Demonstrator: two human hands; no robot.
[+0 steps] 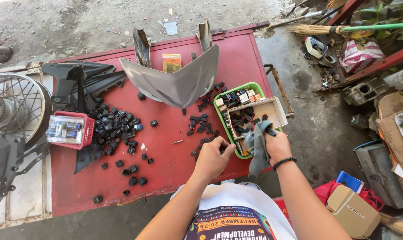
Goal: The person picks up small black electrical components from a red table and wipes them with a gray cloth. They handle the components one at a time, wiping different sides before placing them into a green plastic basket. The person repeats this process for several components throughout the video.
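At table's near edge, left hand (211, 156) pinches a small black switch (219, 151): light, rigid plastic, grip its sides. Right hand (275, 144) clutches soft grey rag (257, 146).

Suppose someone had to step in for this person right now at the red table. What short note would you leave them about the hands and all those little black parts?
Left hand: over the red table, fingers pinched on a small black part; the grip itself is not clear.
Right hand: holds a grey rag beside the green basket.
Parts: a big heap of black parts lies at the table's left; a smaller scatter lies near the basket.
Done: many black parts already sit in the basket, some in the cardboard box on top.
Left: the heap and scatter remain on the table.
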